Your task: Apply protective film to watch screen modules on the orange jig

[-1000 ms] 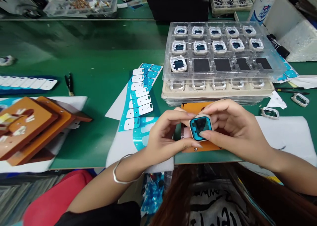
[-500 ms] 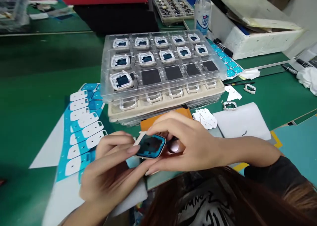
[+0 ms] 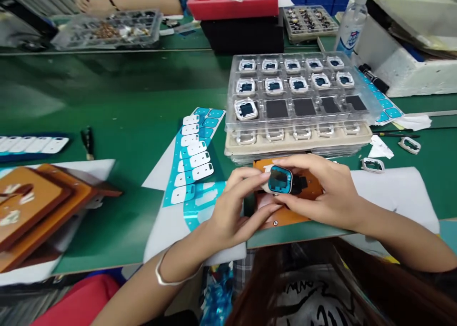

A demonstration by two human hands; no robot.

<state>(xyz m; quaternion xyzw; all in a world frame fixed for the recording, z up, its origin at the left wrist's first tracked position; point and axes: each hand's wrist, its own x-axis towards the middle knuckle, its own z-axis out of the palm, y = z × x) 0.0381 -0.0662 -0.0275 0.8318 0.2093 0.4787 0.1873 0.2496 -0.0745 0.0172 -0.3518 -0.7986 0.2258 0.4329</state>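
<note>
A small square watch case [image 3: 280, 179] with a dark face and a blue border is held tilted between my hands. My right hand [image 3: 326, 192] grips it with the fingers along the top and the thumb under its lower edge. My left hand [image 3: 237, 204] is at its left side, the index fingertip on the upper left edge and the thumb just below. Something pale shows between those fingers, too small to make out. Beneath lies an orange fixture block [image 3: 291, 220], partly covered by my hands, with a black part beside the case.
Behind stands a clear tray [image 3: 232, 114] of white watch frames on a stack. Blue-and-white sticker sheets [image 3: 178, 173] lie left. Two loose frames [image 3: 372, 164] and a white foam sheet [image 3: 410, 192] are right. Orange blocks [image 3: 30, 207] stand far left; a co-worker's arm [image 3: 146, 3] rests opposite.
The view has swung left, bringing orange blocks and a co-worker's arm into sight. The pale strip that stuck up at the case's upper left edge no longer shows there.
</note>
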